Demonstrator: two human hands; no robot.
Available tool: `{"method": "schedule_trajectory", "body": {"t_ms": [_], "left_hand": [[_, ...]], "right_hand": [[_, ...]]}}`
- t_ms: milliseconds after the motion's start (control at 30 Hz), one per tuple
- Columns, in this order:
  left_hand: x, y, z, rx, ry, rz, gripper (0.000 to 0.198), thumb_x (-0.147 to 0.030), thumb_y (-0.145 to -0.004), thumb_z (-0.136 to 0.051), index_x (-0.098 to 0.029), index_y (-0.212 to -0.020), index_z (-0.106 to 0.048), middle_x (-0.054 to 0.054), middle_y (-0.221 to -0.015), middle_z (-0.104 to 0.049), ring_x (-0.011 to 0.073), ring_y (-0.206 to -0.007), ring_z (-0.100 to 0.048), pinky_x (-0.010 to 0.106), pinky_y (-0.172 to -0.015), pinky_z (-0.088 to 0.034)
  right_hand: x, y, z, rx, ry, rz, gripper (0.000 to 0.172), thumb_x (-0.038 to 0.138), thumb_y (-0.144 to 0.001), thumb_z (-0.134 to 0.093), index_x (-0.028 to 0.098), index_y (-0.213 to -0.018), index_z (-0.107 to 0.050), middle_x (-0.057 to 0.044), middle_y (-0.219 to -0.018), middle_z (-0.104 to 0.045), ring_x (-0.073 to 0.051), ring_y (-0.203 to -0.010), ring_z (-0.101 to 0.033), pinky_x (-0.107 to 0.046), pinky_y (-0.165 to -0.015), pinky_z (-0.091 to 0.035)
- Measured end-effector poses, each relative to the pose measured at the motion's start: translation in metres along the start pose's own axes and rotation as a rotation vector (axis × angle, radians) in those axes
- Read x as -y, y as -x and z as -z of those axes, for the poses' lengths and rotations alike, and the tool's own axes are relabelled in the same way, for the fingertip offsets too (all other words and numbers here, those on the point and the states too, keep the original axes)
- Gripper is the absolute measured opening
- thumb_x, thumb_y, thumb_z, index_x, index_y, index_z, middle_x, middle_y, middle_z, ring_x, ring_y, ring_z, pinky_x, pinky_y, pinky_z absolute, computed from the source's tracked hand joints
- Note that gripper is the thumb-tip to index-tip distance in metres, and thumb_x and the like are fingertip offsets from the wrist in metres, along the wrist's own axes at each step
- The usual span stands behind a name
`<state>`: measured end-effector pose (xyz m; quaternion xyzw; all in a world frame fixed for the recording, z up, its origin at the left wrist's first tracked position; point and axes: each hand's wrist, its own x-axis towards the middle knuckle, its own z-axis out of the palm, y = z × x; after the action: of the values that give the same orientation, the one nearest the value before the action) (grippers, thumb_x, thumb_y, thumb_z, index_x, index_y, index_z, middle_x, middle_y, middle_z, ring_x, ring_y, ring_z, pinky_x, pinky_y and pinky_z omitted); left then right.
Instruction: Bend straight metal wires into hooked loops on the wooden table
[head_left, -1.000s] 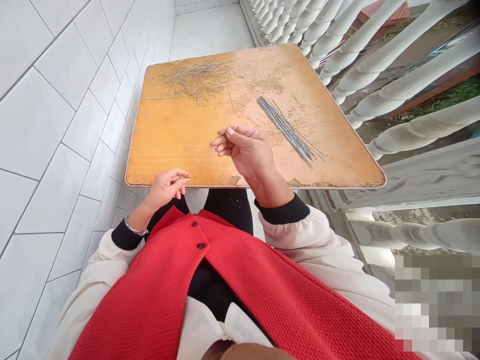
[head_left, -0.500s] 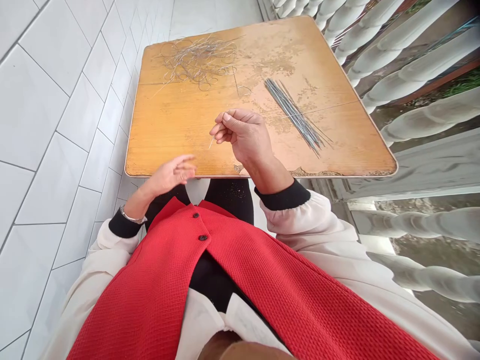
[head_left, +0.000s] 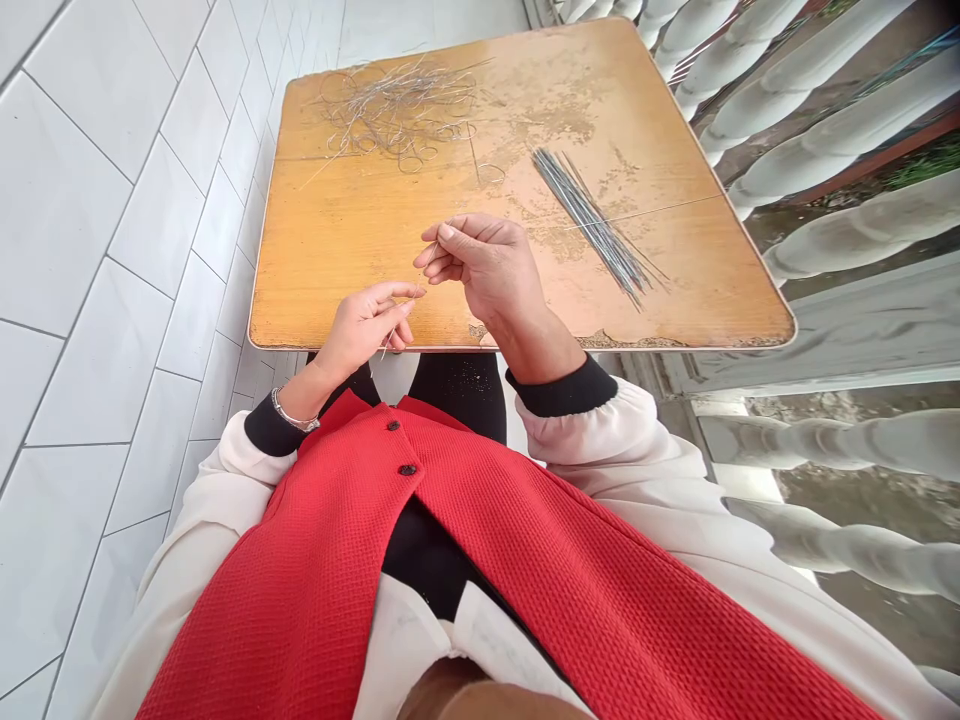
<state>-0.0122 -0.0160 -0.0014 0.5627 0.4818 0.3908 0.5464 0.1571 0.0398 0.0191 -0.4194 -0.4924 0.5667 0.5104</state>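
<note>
My right hand (head_left: 491, 262) is over the near half of the table, its thumb and fingers closed in a pinch on a thin metal wire (head_left: 675, 206). From behind this hand the wire stretches right, across a bundle of straight grey wires (head_left: 589, 225). My left hand (head_left: 373, 322), at the table's near edge, pinches the short wire end (head_left: 387, 345), which pokes out below its thumb. The fingertips of both hands are close together but apart. At the far left of the table lies a tangled pile of curled wires (head_left: 405, 105).
The wooden table (head_left: 315, 240) has a worn, peeling top. One wire with a looped end (head_left: 474, 155) lies beside the pile. A white tiled wall (head_left: 112, 340) rises on the left, and a white balustrade (head_left: 840, 225) stands along the right.
My left hand has moved right and up to the wire end and closed on it. My right hand has hardly moved and keeps its pinch.
</note>
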Motion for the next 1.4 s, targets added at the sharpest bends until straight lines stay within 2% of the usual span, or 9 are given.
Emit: {"method": "schedule_trajectory", "body": {"t_ms": [133, 300, 467, 600, 767, 867, 1000, 1167, 1400], "left_hand": [[0.001, -0.002, -0.003, -0.004, -0.021, -0.014, 0.017, -0.025, -0.1, -0.063, -0.019, -0.114, -0.07, -0.006, -0.056, -0.064, 0.0079, -0.047, -0.06, 0.019, -0.053, -0.05], [0.003, -0.001, -0.006, -0.004, -0.028, -0.032, 0.021, -0.02, -0.1, -0.055, -0.02, -0.117, -0.069, -0.008, -0.05, -0.059, 0.0093, -0.043, -0.057, 0.02, -0.052, -0.048], [0.002, -0.003, -0.007, -0.006, -0.023, -0.04, 0.009, -0.022, -0.101, -0.057, -0.018, -0.104, -0.065, -0.006, -0.056, -0.064, 0.0075, -0.046, -0.058, 0.018, -0.052, -0.046], [-0.001, -0.005, -0.008, -0.075, -0.164, -0.144, 0.003, -0.021, -0.099, -0.062, -0.02, -0.099, -0.064, -0.009, -0.056, -0.06, 0.0066, -0.044, -0.052, 0.019, -0.052, -0.044], [0.002, -0.004, -0.009, -0.172, -0.314, -0.296, 0.013, -0.019, -0.102, -0.056, -0.02, -0.099, -0.069, -0.007, -0.058, -0.06, 0.0072, -0.048, -0.052, 0.022, -0.06, -0.045], [0.003, -0.005, -0.009, -0.206, -0.243, -0.282, 0.011, -0.017, -0.1, -0.06, -0.019, -0.1, -0.071, -0.008, -0.056, -0.059, 0.0065, -0.046, -0.05, 0.021, -0.056, -0.043], [0.002, -0.009, -0.008, -0.161, -0.064, -0.202, 0.005, -0.021, -0.097, -0.067, -0.019, -0.098, -0.071, -0.009, -0.051, -0.058, 0.0051, -0.041, -0.048, 0.019, -0.048, -0.04], [0.007, -0.012, -0.008, -0.174, 0.036, -0.204, 0.007, -0.025, -0.094, -0.071, -0.02, -0.097, -0.075, -0.009, -0.049, -0.059, 0.0041, -0.038, -0.048, 0.017, -0.044, -0.039], [0.011, -0.012, -0.009, -0.212, 0.114, -0.214, 0.007, -0.022, -0.095, -0.07, -0.019, -0.094, -0.076, -0.009, -0.049, -0.06, 0.0035, -0.038, -0.049, 0.015, -0.043, -0.039]], "right_hand": [[-0.001, 0.0, 0.0, -0.011, 0.003, 0.003, 0.025, 0.035, -0.094, -0.078, 0.021, -0.076, -0.068, 0.001, -0.068, -0.072, -0.008, -0.056, -0.067, -0.02, -0.058, -0.056], [-0.002, 0.002, 0.0, -0.001, 0.002, 0.018, 0.025, 0.034, -0.094, -0.077, 0.021, -0.075, -0.068, 0.0, -0.068, -0.072, -0.009, -0.055, -0.066, -0.021, -0.058, -0.057], [-0.003, 0.004, -0.003, -0.023, -0.004, 0.028, 0.025, 0.036, -0.094, -0.077, 0.021, -0.075, -0.069, 0.0, -0.069, -0.072, -0.009, -0.055, -0.065, -0.021, -0.058, -0.057], [-0.004, 0.007, -0.006, -0.044, -0.011, 0.065, 0.025, 0.039, -0.092, -0.079, 0.021, -0.077, -0.071, 0.0, -0.07, -0.073, -0.009, -0.055, -0.066, -0.022, -0.058, -0.058], [-0.009, 0.009, -0.006, -0.049, -0.043, 0.113, 0.027, 0.045, -0.089, -0.082, 0.021, -0.078, -0.072, 0.0, -0.071, -0.074, -0.01, -0.057, -0.068, -0.022, -0.058, -0.058], [-0.013, 0.008, -0.004, -0.05, -0.07, 0.14, 0.031, 0.049, -0.087, -0.083, 0.021, -0.079, -0.072, 0.0, -0.072, -0.075, -0.01, -0.057, -0.068, -0.022, -0.059, -0.059], [-0.017, 0.004, 0.0, -0.022, -0.066, 0.176, 0.037, 0.056, -0.085, -0.083, 0.021, -0.081, -0.071, 0.0, -0.074, -0.076, -0.01, -0.059, -0.069, -0.022, -0.061, -0.06], [-0.021, 0.003, 0.003, 0.036, -0.075, 0.253, 0.042, 0.063, -0.084, -0.082, 0.022, -0.084, -0.071, 0.0, -0.076, -0.077, -0.011, -0.062, -0.071, -0.023, -0.064, -0.061], [-0.023, 0.005, 0.0, 0.029, -0.094, 0.173, 0.038, 0.058, -0.086, -0.081, 0.022, -0.086, -0.072, -0.001, -0.08, -0.078, -0.01, -0.064, -0.071, -0.023, -0.065, -0.061]]}}
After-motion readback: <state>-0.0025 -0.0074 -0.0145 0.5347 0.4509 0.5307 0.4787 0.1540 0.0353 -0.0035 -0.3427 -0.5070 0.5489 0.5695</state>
